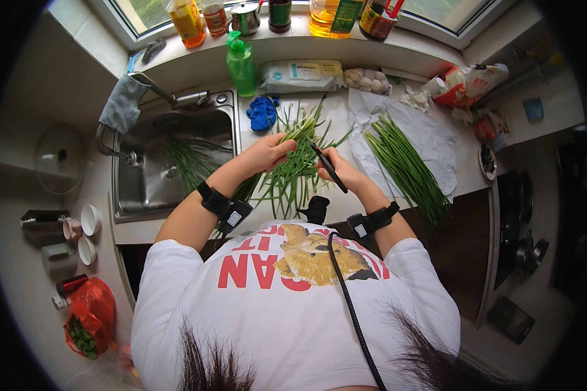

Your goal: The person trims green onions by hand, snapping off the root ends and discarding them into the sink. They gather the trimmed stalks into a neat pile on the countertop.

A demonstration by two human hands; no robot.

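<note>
My left hand is closed around a small bunch of garlic chives, its pale stem ends pointing up and to the right. Dark leaves trail behind that wrist towards the counter's front edge. In my right hand is a slim black-handled knife, its tip close to the held stems; most of the blade is hard to make out. Beneath both hands, loose chives lie scattered on the pale counter. A neat bundle of long chives rests on crumpled white wrapping to the right, its leaf tips overhanging the front edge.
At left, the steel sink contains more greens. A blue cloth, green pump bottle, wipes pack and bag of garlic line the back. Bottles stand on the windowsill. A small dish sits far right.
</note>
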